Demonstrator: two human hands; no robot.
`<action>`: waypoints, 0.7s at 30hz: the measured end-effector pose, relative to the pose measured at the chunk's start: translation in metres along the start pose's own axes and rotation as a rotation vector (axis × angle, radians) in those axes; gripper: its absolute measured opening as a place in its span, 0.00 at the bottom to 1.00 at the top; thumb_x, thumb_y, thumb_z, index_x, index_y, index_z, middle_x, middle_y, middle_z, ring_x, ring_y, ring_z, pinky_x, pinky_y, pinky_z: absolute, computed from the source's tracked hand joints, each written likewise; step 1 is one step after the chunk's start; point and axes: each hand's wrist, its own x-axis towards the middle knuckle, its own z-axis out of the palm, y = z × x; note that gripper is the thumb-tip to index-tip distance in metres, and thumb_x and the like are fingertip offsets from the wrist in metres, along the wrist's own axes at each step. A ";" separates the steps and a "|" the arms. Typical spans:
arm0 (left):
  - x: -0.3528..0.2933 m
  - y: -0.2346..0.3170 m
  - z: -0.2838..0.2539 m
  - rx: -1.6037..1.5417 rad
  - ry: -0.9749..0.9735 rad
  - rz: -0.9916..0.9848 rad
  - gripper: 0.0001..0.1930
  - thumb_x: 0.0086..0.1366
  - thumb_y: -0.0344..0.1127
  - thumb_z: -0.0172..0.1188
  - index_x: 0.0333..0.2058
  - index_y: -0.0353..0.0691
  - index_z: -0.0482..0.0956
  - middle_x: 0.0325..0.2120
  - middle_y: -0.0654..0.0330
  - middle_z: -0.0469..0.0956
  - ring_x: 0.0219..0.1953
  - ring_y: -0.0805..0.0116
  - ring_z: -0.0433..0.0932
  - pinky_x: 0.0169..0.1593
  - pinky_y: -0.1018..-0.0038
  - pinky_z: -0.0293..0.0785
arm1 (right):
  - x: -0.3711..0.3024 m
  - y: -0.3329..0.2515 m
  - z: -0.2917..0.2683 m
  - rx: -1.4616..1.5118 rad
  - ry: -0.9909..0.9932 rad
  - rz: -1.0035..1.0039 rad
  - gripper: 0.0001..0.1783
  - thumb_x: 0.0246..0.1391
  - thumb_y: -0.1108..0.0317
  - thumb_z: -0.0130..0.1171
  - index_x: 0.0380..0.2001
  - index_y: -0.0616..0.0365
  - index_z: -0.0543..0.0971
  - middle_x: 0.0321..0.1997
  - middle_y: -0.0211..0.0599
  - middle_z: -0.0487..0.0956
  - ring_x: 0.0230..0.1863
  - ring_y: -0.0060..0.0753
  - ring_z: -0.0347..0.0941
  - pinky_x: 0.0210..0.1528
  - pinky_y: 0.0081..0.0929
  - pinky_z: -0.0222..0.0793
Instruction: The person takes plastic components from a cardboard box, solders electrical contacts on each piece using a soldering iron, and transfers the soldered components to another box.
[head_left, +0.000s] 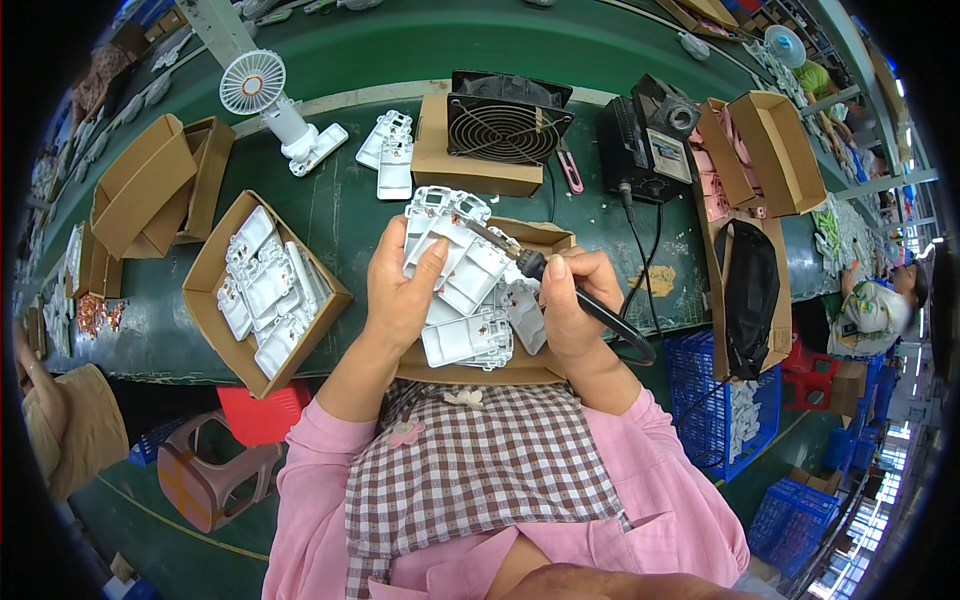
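Observation:
My left hand (402, 285) is closed on white plastic housings (440, 240), thumb across their front and fingers behind. In my right hand (580, 300) is a soldering iron (530, 262) with a black handle, gripped like a pen. Its metal tip points left and reaches the upper part of the held housings; whether it touches them I cannot tell. Below both hands, more white housings (468, 338) lie in a cardboard box (545, 236) at the table's near edge. The iron's black cable loops off to the right.
A box of white housings (200, 300) stands left, beside a small white fan (290, 125). Behind are loose housings (394, 165), a black cooling fan (505, 125), a pink-handled cutter (570, 168) and a black soldering station (650, 145). Right are a black pouch (748, 295) and blue crate (700, 390).

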 end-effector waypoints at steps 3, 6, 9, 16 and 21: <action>0.000 -0.002 0.000 0.019 0.006 0.017 0.13 0.65 0.35 0.56 0.45 0.37 0.70 0.32 0.65 0.76 0.27 0.82 0.72 0.28 0.85 0.68 | 0.000 0.000 0.000 0.001 0.000 -0.002 0.08 0.54 0.74 0.59 0.26 0.61 0.70 0.21 0.30 0.73 0.21 0.13 0.62 0.22 0.15 0.57; 0.000 -0.003 0.000 0.033 0.008 0.025 0.13 0.65 0.35 0.56 0.45 0.37 0.70 0.32 0.65 0.75 0.27 0.82 0.72 0.28 0.85 0.68 | 0.001 0.000 0.000 -0.005 -0.003 -0.005 0.07 0.54 0.74 0.59 0.26 0.61 0.70 0.21 0.30 0.73 0.20 0.13 0.62 0.22 0.15 0.57; 0.000 -0.003 0.000 0.041 0.008 0.029 0.13 0.65 0.35 0.56 0.46 0.37 0.69 0.32 0.65 0.76 0.28 0.82 0.72 0.28 0.85 0.68 | 0.001 -0.001 0.000 -0.008 -0.010 -0.003 0.07 0.54 0.74 0.58 0.26 0.61 0.70 0.21 0.30 0.73 0.21 0.14 0.62 0.23 0.16 0.58; -0.002 0.015 0.006 -0.163 -0.026 -0.136 0.14 0.64 0.33 0.57 0.47 0.37 0.69 0.34 0.64 0.76 0.29 0.82 0.73 0.29 0.85 0.69 | -0.001 -0.003 -0.004 0.072 0.023 -0.096 0.07 0.56 0.71 0.50 0.28 0.60 0.65 0.20 0.34 0.68 0.20 0.21 0.60 0.25 0.21 0.59; -0.007 0.016 0.010 0.068 -0.045 0.030 0.23 0.57 0.30 0.62 0.50 0.33 0.67 0.38 0.59 0.77 0.40 0.72 0.76 0.45 0.75 0.72 | -0.004 0.003 -0.008 0.162 -0.012 -0.204 0.07 0.56 0.70 0.51 0.31 0.60 0.65 0.22 0.35 0.69 0.20 0.21 0.60 0.25 0.21 0.60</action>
